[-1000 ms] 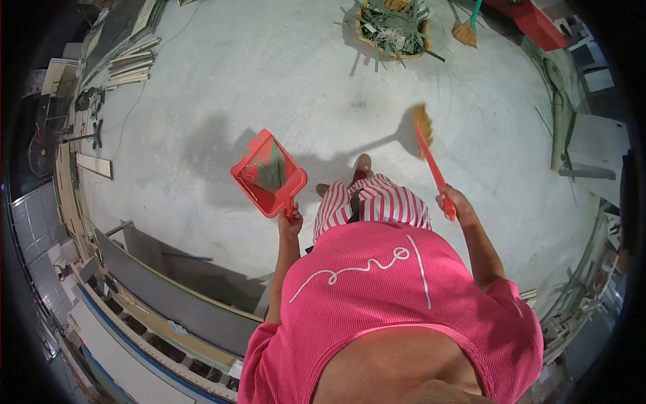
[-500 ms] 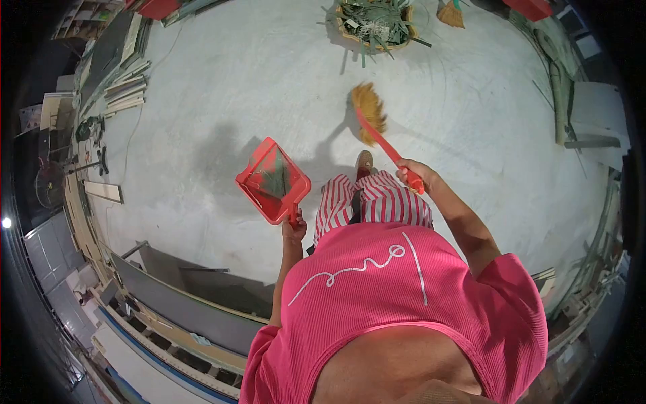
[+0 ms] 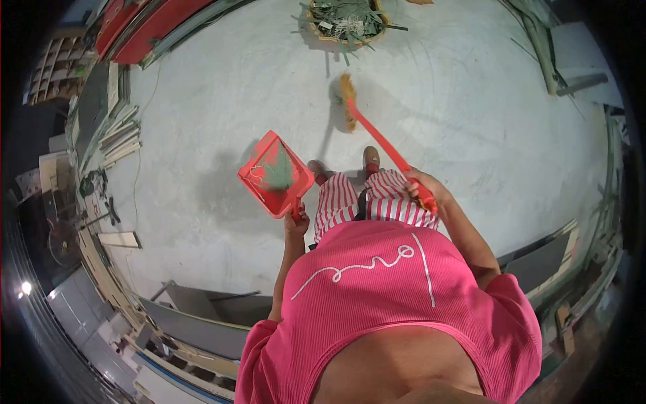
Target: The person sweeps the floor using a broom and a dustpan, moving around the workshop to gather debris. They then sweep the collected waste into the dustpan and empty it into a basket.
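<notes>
My left hand (image 3: 296, 221) is closed around the short handle of a red dustpan (image 3: 268, 202), which is held out to the left of my legs. Inside its tray lies some green and pale debris (image 3: 276, 170). In my right hand (image 3: 428, 188) is the red handle of a broom (image 3: 383, 140). Its yellowish-brown bristles (image 3: 348, 108) reach the floor ahead of my feet, angled to the left. Most of my left fingers are hidden behind the dustpan handle.
A basket (image 3: 387, 28) heaped with green strips stands ahead on the grey floor (image 3: 222, 87). To the left lie stacked pale boards (image 3: 121, 143) and a loose plank (image 3: 120, 239). Long green tubes (image 3: 538, 50) lie at the far right. Panels (image 3: 195, 323) stand behind me on the left.
The broom head has swung left and its bristles look narrower. My right hand has shifted slightly down and right. Both shoes now show, and the basket appears farther left and higher in view.
</notes>
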`<state>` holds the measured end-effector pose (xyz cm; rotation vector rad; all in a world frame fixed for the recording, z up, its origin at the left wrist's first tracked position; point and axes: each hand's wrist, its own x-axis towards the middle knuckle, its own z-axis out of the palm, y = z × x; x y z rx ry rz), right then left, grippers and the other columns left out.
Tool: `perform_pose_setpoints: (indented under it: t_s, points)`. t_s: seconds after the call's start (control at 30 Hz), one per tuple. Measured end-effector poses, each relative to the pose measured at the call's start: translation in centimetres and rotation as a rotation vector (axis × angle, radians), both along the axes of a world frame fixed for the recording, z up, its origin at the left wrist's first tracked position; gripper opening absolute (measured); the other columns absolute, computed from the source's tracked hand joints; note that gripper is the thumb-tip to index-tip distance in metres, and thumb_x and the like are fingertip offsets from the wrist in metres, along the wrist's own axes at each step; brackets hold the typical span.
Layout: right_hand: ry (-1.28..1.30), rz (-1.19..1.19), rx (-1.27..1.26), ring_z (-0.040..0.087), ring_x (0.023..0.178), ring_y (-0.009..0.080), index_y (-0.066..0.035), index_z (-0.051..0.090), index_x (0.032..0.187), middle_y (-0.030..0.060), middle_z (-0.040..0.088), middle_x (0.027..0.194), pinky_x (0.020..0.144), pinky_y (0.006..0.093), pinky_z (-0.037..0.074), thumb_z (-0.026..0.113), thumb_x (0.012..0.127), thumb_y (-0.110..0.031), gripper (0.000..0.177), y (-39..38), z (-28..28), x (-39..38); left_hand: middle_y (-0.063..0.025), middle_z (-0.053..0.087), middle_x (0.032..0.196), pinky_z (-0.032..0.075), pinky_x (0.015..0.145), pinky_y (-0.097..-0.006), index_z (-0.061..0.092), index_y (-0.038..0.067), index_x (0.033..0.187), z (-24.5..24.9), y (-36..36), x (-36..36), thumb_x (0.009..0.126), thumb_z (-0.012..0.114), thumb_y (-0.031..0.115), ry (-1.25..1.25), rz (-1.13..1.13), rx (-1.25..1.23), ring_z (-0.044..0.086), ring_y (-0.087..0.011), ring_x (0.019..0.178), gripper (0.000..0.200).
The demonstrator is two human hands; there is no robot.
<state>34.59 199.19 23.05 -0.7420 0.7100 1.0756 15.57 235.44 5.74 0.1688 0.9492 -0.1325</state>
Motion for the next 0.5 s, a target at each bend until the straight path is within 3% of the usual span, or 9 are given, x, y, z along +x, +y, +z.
perform_pose_setpoints:
  t_s: [0.1,0.2,0.4,0.5]
  points:
    - [0.201,-0.133,-0.006,0.035,0.037,0.0033,-0.012,0.036,0.082,-0.0041,0.036,0.048,0.031,0.0134,0.031,0.046,0.078,-0.020,0.014,0.0,1.0,-2.5,-0.0072,0.054,0.082,0.040,0.049,-0.0209,0.046,0.008,0.098,-0.6,3.4,1.0,0.071,0.049,0.034,0.004,-0.068,-0.018,0.047,-0.0113,0.054,0.037]
    - [0.160,-0.234,-0.060,0.035,0.036,0.0033,-0.013,0.036,0.081,-0.0042,0.036,0.046,0.030,0.0137,0.031,0.046,0.078,-0.025,0.016,2.0,2.6,-5.8,-0.0074,0.053,0.082,0.041,0.048,-0.0220,0.046,0.008,0.098,-1.0,6.6,1.6,0.071,0.049,0.033,-0.011,-0.114,-0.023,0.048,-0.0118,0.054,0.037]
    - [0.374,-0.453,-0.068,0.039,0.037,0.0067,-0.012,0.032,0.072,-0.0018,0.036,0.047,0.032,0.0163,0.037,0.046,0.078,-0.022,0.019,6.9,-3.2,-9.1,-0.0075,0.052,0.084,0.041,0.047,-0.0240,0.045,0.008,0.098,-1.0,13.3,3.3,0.075,0.040,0.031,0.068,-0.179,0.052,0.048,-0.0127,0.051,0.033]
    - [0.386,-0.509,-0.008,0.037,0.035,0.0072,-0.011,0.034,0.054,-0.0029,0.034,0.043,0.030,0.0181,0.035,0.050,0.074,-0.030,0.032,11.1,-4.9,-8.9,-0.0080,0.050,0.086,0.042,0.046,-0.0243,0.044,0.008,0.098,-0.3,16.1,3.9,0.077,0.035,0.032,0.089,-0.232,0.090,0.047,-0.0129,0.050,0.033]
